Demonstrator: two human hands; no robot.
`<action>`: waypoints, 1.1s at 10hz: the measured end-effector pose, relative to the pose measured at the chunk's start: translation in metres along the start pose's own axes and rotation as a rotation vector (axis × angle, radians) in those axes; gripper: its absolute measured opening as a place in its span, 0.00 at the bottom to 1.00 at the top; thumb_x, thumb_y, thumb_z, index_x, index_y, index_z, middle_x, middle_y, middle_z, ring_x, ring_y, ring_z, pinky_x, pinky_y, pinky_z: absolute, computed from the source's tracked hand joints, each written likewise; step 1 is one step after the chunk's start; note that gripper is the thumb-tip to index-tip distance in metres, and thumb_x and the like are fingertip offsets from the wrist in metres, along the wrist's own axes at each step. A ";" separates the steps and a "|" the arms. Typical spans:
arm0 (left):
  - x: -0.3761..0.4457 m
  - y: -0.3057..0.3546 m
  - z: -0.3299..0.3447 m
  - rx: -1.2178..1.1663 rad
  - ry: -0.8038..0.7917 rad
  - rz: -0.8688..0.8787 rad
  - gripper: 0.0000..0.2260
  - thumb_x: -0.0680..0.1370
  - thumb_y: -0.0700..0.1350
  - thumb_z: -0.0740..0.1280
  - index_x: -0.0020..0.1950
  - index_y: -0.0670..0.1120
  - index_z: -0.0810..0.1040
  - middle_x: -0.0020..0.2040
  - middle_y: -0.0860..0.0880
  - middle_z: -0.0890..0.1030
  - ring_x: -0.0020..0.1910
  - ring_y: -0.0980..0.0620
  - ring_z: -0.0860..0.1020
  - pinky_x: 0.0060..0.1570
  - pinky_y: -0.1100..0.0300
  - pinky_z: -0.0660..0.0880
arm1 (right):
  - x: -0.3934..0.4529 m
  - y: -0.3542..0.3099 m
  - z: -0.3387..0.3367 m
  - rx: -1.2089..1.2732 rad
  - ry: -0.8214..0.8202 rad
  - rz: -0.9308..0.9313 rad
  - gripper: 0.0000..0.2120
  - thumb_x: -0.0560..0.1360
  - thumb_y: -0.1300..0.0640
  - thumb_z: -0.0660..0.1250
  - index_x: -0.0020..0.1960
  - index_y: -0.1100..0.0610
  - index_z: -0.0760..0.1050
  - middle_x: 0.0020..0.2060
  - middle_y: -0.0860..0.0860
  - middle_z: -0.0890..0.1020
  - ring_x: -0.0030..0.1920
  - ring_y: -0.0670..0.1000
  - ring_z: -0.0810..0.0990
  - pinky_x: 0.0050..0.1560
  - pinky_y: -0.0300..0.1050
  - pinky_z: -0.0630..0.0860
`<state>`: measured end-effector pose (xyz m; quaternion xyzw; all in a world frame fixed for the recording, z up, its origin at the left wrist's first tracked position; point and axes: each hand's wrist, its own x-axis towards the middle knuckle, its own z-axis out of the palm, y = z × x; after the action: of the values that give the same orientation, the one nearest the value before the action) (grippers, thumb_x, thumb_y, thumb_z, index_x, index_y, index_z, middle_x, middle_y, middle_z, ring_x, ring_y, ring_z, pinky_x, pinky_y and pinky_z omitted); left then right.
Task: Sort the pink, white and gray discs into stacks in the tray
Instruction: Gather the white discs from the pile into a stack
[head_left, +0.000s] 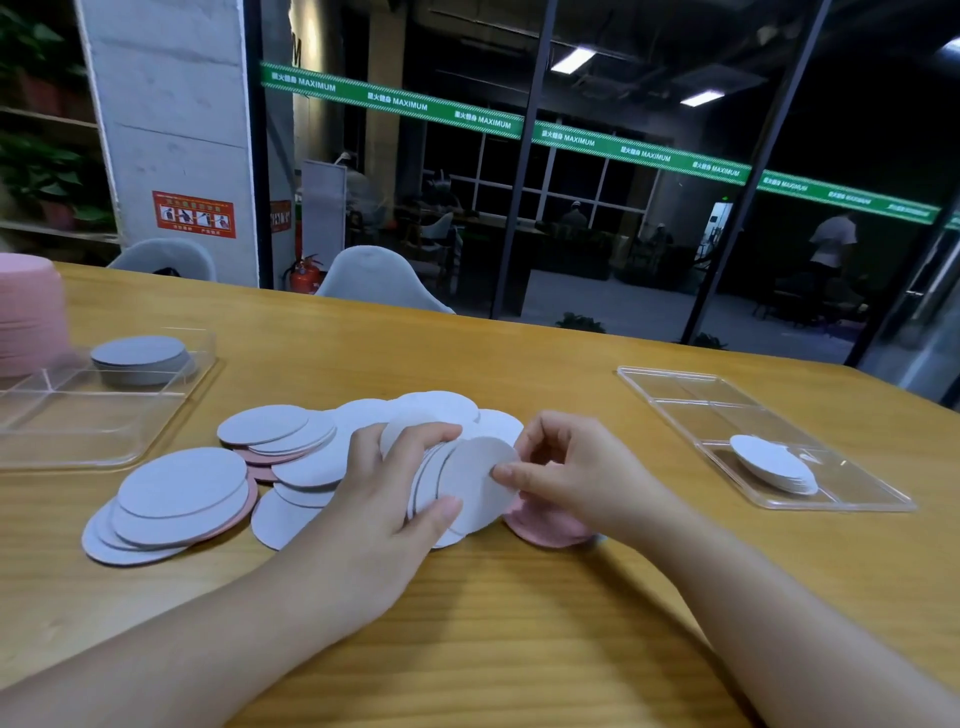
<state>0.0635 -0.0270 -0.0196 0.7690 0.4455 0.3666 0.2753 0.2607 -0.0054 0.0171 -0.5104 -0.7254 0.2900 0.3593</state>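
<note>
A fan of gray discs (447, 483) stands upright over the table's loose pile (291, 457), left hand (384, 499) clamping it while the right hand (566, 467) pinches the front disc, likely to peel it off for a tray (691, 410).

A wooden table (519, 597) faces dark glass walls (623, 208) (green banner (519, 127) across), gray chairs (379, 280) behind.

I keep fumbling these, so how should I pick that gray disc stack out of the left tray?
Pinch the gray stack by its near edge, coming from above: the discs lie flat in the left tray's far corner compartment, close to the walls.
</note>
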 end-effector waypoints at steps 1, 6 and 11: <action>0.001 -0.001 0.001 0.006 -0.003 0.042 0.20 0.79 0.49 0.60 0.58 0.74 0.57 0.57 0.72 0.53 0.48 0.69 0.68 0.46 0.76 0.65 | -0.003 -0.004 0.011 0.004 -0.014 -0.009 0.11 0.70 0.58 0.73 0.41 0.58 0.70 0.33 0.53 0.81 0.26 0.47 0.77 0.29 0.42 0.73; -0.010 0.023 -0.007 -0.004 -0.032 -0.079 0.30 0.80 0.39 0.58 0.76 0.47 0.42 0.75 0.48 0.52 0.72 0.55 0.54 0.51 0.80 0.50 | -0.009 -0.017 0.054 0.395 -0.090 0.117 0.31 0.70 0.37 0.60 0.70 0.47 0.66 0.70 0.42 0.68 0.70 0.41 0.64 0.74 0.50 0.57; -0.032 -0.021 -0.097 -0.180 0.194 -0.109 0.34 0.77 0.39 0.65 0.75 0.59 0.49 0.71 0.58 0.56 0.69 0.57 0.59 0.52 0.77 0.69 | 0.021 -0.058 0.110 0.033 0.135 -0.123 0.13 0.80 0.55 0.56 0.62 0.52 0.73 0.59 0.44 0.77 0.62 0.44 0.72 0.64 0.42 0.68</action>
<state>-0.0358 -0.0370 0.0109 0.6768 0.4765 0.4622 0.3181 0.1354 -0.0091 0.0048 -0.4775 -0.7244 0.2443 0.4330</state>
